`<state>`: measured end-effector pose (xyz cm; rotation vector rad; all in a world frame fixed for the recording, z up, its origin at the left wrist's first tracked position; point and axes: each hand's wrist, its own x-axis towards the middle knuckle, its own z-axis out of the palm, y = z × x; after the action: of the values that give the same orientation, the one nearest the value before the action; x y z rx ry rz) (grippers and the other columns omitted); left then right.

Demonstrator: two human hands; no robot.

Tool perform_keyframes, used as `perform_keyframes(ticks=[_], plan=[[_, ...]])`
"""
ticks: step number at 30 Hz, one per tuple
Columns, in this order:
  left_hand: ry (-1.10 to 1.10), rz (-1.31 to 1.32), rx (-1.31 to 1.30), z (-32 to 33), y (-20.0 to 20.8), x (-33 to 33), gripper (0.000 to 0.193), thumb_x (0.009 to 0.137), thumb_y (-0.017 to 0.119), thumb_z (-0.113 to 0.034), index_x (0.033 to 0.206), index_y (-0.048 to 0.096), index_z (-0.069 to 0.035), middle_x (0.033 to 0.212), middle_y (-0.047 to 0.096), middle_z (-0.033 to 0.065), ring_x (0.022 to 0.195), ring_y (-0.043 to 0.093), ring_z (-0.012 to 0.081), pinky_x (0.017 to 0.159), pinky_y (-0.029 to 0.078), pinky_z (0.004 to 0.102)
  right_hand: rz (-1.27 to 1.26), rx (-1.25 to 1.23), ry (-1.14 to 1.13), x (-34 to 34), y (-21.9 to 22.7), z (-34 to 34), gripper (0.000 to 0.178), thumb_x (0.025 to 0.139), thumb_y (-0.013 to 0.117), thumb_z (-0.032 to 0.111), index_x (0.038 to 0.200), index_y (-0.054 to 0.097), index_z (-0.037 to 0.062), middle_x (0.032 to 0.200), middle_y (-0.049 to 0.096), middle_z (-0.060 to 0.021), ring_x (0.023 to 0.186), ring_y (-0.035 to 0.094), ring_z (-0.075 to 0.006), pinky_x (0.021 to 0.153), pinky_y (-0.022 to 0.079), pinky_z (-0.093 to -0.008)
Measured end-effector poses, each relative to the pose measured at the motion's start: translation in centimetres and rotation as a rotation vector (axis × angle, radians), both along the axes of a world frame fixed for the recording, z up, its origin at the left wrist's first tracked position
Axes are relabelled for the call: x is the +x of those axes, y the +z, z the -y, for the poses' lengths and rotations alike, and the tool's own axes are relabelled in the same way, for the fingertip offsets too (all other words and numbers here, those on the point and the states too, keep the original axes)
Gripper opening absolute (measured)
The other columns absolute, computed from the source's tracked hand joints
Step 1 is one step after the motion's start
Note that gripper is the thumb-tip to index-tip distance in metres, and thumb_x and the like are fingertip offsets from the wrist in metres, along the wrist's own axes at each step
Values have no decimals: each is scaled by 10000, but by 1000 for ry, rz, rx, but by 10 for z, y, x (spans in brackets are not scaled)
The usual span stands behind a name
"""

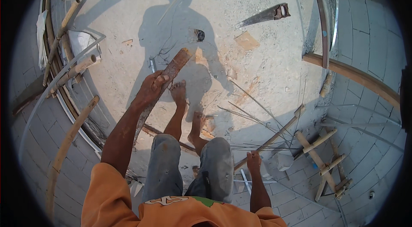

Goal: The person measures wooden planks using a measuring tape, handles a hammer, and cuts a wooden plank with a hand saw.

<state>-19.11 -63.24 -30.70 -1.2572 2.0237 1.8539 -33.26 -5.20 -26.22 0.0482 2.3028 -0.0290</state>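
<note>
Plank (175, 65) is in hand, not yet set down, left of the handsaw (262, 15) and nearer the person; the left hand (151, 89) wraps its grip around it. Right hand (254, 161), also nearer, looks curled, contents unclear. How much remains cannot be told.

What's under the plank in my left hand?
Pale floor shows on both sides of the plank, one foot to its right. Whatever lies directly beneath is hidden by the plank and your left hand.
</note>
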Motion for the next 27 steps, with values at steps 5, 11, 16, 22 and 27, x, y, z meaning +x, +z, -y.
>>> perform_keyframes(ticks=[5,11,16,22,27], plan=[[58,14,5,21,0,-34,494,1039,457,-368,1120,610,95,814,643,146,792,581,199,747,488,350,-85,-34,246,-143,-26,54,306,883,704,232,1124,635,57,938,689,-202,884,674,-386,829,526,-481],[292,115,247,15,-28,-37,560,1023,504,-463,1196,604,61,910,661,130,821,588,164,747,483,306,-141,-46,654,-382,-145,154,497,882,694,194,1342,534,94,1052,619,-268,927,651,-445,819,530,-504],[206,262,301,-15,-50,-98,720,963,549,-628,1258,601,27,1005,693,124,939,654,189,822,509,322,-216,92,1008,-587,-288,321,701,898,663,176,1527,353,148,1154,575,-233,1013,649,-412,832,545,-531],[247,544,354,-72,-83,-136,871,913,536,-731,1297,575,50,1069,701,211,959,672,276,832,525,386,-336,139,1335,-650,-397,439,573,924,528,79,1473,433,212,1258,533,-162,1164,590,-394,863,531,-616],[327,486,351,-91,-104,-175,885,916,528,-720,1326,564,63,1114,690,226,1036,656,273,885,511,362,-468,260,1473,-695,-419,416,430,1003,566,295,1419,457,301,1271,516,-134,1208,570,-346,878,524,-605]])
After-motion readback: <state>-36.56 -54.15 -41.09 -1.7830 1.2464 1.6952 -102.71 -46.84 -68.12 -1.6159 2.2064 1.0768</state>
